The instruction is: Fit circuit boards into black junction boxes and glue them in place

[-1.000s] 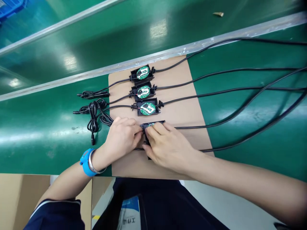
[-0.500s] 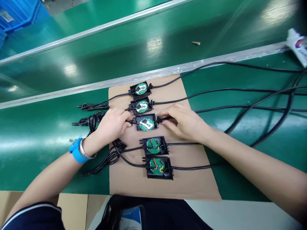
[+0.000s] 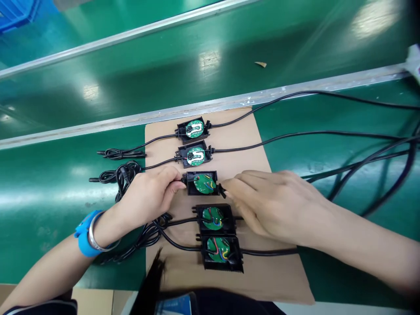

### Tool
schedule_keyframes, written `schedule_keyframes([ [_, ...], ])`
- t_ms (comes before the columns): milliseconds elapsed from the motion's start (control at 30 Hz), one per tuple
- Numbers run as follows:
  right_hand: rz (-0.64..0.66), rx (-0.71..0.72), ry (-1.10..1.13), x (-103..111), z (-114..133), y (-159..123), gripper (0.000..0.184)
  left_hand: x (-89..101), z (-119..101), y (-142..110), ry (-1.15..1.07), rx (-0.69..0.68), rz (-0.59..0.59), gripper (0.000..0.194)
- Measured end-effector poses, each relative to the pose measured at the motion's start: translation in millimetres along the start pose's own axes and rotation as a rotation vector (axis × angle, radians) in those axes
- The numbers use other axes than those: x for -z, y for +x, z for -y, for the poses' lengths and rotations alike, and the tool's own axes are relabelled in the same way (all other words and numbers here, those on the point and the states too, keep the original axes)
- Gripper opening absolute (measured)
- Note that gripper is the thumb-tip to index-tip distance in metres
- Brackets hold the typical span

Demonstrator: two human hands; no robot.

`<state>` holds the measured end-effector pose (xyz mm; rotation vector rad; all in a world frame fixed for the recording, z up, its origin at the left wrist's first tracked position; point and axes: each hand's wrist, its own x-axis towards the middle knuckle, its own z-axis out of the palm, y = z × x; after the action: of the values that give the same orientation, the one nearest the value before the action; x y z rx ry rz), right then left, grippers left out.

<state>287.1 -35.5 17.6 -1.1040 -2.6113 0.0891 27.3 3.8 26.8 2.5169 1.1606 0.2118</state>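
Note:
In the middle of a row of black plastic housings, one housing holds a round green circuit board with coloured wires showing on it. My left hand is closed at that housing's left end, thumb and forefinger pinched on the cable there. At the other end, my right hand pinches the black cable by its strain relief; the fingers hide most of this cable. Two housings farther away have boards with a white looped strip. The two nearer housings have boards with coloured wires.
A brown cardboard sheet lies under the housings on the green table. Coiled black cables lie left; long black cables run right. A metal rail crosses behind. A blue crate stands far left.
The middle housing's board has turned over: its white-strip face was up before, and now its coloured wires show. My right hand has rolled over, back upward. The view has shifted slightly.

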Motion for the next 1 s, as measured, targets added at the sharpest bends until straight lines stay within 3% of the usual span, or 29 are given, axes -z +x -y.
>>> schedule_keyframes([
  [167,0.070,-0.027,-0.036,-8.0,3.7,9.9,0.018,-13.5,2.3,1.7,0.107,-0.004,0.015,0.013],
  [367,0.194,-0.083,0.001,-13.8,9.0,17.4,0.024,-18.7,3.8,0.3,0.048,0.058,0.060,0.010],
  [500,0.305,-0.126,0.038,-19.8,8.3,20.9,0.032,-17.1,5.4,2.2,-0.088,0.125,0.077,0.004],
  [800,0.298,-0.154,0.087,-23.6,6.6,22.1,0.040,-11.7,12.6,9.1,-0.460,0.272,0.149,0.004],
  [1000,0.292,-0.168,0.147,-25.3,6.3,21.7,0.034,-11.0,-4.6,9.4,-0.106,0.182,0.157,0.027],
])
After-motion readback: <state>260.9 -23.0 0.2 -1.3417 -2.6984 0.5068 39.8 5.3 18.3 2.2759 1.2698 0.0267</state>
